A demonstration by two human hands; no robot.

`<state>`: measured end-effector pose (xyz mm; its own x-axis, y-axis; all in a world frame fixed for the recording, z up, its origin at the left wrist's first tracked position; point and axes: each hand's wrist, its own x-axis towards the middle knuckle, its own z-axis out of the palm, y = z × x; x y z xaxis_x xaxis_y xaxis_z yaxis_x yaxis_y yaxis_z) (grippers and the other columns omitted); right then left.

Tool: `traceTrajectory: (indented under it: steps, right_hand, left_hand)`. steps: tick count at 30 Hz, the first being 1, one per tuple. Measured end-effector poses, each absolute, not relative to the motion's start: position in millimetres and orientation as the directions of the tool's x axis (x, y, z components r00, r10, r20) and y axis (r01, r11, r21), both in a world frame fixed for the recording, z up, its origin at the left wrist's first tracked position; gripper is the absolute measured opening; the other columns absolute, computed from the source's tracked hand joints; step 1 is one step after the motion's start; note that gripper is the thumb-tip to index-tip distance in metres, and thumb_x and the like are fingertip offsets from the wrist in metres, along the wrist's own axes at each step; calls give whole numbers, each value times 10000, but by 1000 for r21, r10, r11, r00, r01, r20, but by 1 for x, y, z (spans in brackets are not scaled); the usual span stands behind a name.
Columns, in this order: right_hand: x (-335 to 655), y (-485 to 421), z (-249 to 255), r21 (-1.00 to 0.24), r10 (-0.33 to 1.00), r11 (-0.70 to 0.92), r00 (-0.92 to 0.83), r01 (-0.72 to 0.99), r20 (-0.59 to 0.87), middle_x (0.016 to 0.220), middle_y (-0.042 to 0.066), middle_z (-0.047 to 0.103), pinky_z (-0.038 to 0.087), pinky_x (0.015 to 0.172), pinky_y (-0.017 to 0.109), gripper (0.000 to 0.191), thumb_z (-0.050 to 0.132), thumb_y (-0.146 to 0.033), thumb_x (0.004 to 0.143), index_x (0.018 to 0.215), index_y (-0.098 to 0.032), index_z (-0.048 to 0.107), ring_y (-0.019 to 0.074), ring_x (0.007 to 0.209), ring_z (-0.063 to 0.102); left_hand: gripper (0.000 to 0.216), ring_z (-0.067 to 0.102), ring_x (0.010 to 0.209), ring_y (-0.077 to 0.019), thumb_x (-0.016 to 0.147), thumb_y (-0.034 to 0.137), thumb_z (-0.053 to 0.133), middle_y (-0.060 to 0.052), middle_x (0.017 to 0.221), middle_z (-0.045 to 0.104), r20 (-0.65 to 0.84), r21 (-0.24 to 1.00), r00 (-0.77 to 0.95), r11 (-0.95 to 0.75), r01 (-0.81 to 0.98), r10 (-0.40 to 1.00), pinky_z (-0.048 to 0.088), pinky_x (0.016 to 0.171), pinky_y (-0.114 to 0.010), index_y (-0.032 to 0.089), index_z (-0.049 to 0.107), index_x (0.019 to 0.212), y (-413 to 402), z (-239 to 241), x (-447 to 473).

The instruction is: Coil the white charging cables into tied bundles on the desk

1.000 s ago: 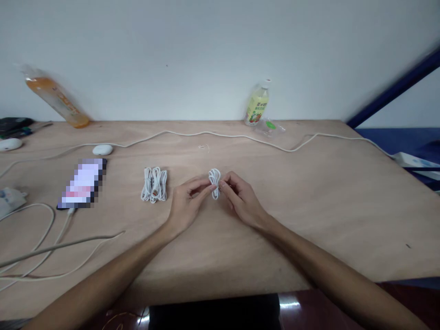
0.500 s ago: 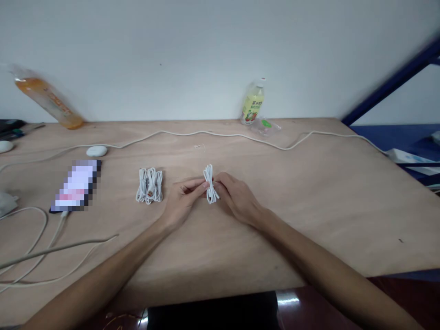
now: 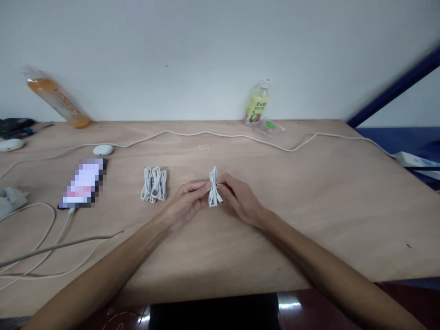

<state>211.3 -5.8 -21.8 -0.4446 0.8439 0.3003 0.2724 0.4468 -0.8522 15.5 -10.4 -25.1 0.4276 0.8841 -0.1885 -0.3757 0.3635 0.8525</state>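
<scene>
A white cable bundle point(image 3: 213, 195), folded in loops and pinched at its waist, stands upright between my two hands above the table. The fingers of my left hand point(image 3: 189, 198) are closed on its left side, thumb against the middle. My right hand point(image 3: 237, 195) grips the same waist from the right, its fingertips partly hidden; a plug end hangs low beside them. To the left of my left hand lie several more white cable bundles point(image 3: 154, 184), side by side and touching on the wooden table point(image 3: 309, 206).
A phone point(image 3: 84, 183) with a charging cable and a white earbud case point(image 3: 103, 150) lie at left. An orange bottle point(image 3: 58, 101) and a yellow bottle point(image 3: 257, 105) lean on the wall. A long white cord point(image 3: 220, 134) crosses the back. Loose cables point(image 3: 51, 247) lie front left.
The bundle has turned slightly in my fingers and now looks narrower, its plug end showing more at lower right. The whole view has shifted a little, so everything sits further right.
</scene>
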Motion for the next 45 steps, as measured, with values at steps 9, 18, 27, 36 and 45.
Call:
traceTrajectory:
  steps: [9, 18, 27, 36, 45]
  right_hand:
    - [217, 0, -26, -758, 788, 557, -506, 340, 352, 922, 46, 663, 457, 781, 337, 229, 450, -335, 1119, 939, -266, 573, 215, 801, 560]
    - [217, 1, -36, -745, 833, 521, -439, 416, 336, 857, 22, 670, 456, 744, 317, 233, 472, -360, 1127, 927, -261, 540, 198, 745, 592]
    - [212, -4, -34, -912, 911, 373, -256, 170, 325, 861, 0, 643, 474, 633, 283, 142, 695, -376, 1027, 1024, -237, 725, 144, 679, 581]
    - [212, 1, -33, -978, 944, 211, -259, -6, 205, 845, 7, 657, 464, 536, 261, 269, 809, -490, 931, 962, -223, 807, 122, 621, 579]
    - [211, 0, -26, -989, 936, 113, -325, -96, 138, 753, -15, 640, 434, 524, 249, 327, 833, -541, 898, 924, -224, 756, 120, 605, 560]
  left_hand:
    - [282, 797, 968, -234, 851, 418, 934, -131, 1042, 852, -283, 816, 496, 478, -326, 821, 662, 909, -360, 162, 868, 949, -8, -23, 8]
    - [424, 779, 1009, -227, 789, 448, 981, -108, 1073, 863, -219, 875, 463, 383, -297, 859, 586, 975, -344, 163, 889, 1089, -10, -21, 14]
    - [360, 789, 976, -225, 800, 393, 980, -112, 1055, 865, -220, 844, 467, 407, -350, 857, 612, 951, -350, 153, 891, 1053, -9, -21, 15]
    - [177, 804, 864, -169, 884, 225, 906, -102, 970, 860, -230, 764, 521, 484, -426, 822, 643, 892, -279, 129, 880, 1030, -8, -23, 15]
    - [216, 814, 884, -174, 880, 240, 916, -97, 1003, 861, -218, 764, 551, 492, -417, 805, 638, 900, -271, 138, 877, 1066, -9, -19, 14]
